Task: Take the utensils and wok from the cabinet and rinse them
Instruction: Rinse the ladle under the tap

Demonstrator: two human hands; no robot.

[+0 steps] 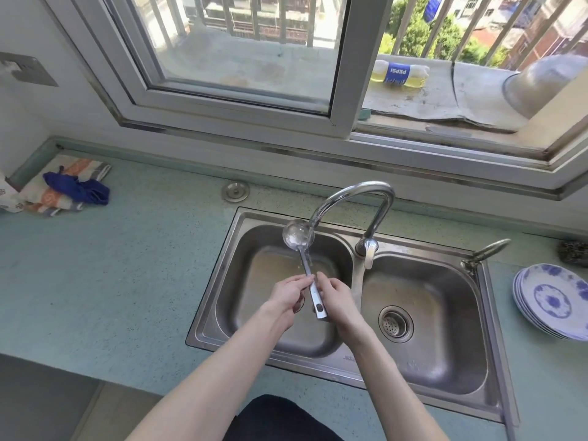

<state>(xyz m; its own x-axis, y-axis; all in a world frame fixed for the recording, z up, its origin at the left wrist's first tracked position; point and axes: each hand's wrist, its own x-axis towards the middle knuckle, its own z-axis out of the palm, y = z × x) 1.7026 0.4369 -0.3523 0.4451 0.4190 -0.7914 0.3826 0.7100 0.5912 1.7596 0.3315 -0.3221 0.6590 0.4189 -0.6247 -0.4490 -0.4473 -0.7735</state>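
Folded cloths (63,186) far left on the counter. Over the left sink basin (270,326), left hand (286,296) and right hand (334,300) both pinching the ladle (299,238), bowl up under the faucet (356,202). Stacked plates (553,300) far right.

Sunlit window (241,52) above teal countertop (127,265).

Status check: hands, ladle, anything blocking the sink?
Left hand and right hand both grip the long steel ladle by its handle. Bowl sits under the curved chrome faucet, over the left basin of the steel sink. Nothing in the way.
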